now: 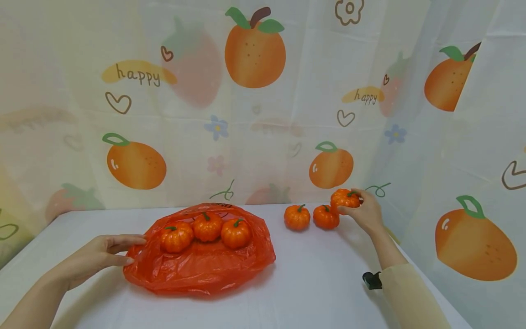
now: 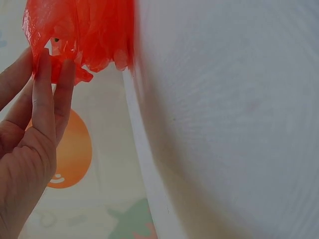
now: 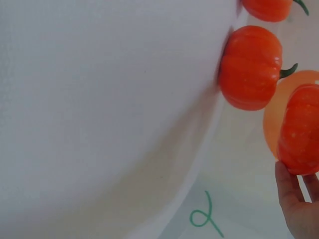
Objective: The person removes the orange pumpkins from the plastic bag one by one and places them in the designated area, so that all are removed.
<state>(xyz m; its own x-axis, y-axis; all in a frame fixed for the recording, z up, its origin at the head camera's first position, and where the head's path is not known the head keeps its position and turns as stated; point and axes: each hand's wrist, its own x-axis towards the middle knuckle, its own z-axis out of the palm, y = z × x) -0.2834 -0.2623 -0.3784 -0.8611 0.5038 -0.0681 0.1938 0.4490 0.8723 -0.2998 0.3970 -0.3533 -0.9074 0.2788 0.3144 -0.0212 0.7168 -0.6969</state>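
Observation:
On the left of the table lies a red plastic bag [image 1: 197, 269], its mouth spread wide. Three small orange pumpkins with green stems, one of them a left-hand pumpkin [image 1: 176, 237], sit inside it. My left hand [image 1: 94, 256] pinches the bag's left edge between thumb and fingers; in the left wrist view the thin film [image 2: 99, 35] hangs at the fingertips. Over at the right, my right hand [image 1: 365, 212] grips another pumpkin [image 1: 344, 199] by its side, lifted above the table. In the right wrist view this pumpkin [image 3: 301, 132] appears partly cut off by the frame.
Two more pumpkins stand on the white table [image 1: 312, 283]: one nearer the bag [image 1: 297, 217], the other [image 1: 326, 217] just below the held one. A fruit-printed curtain [image 1: 279, 119] hangs behind the table and along its right side.

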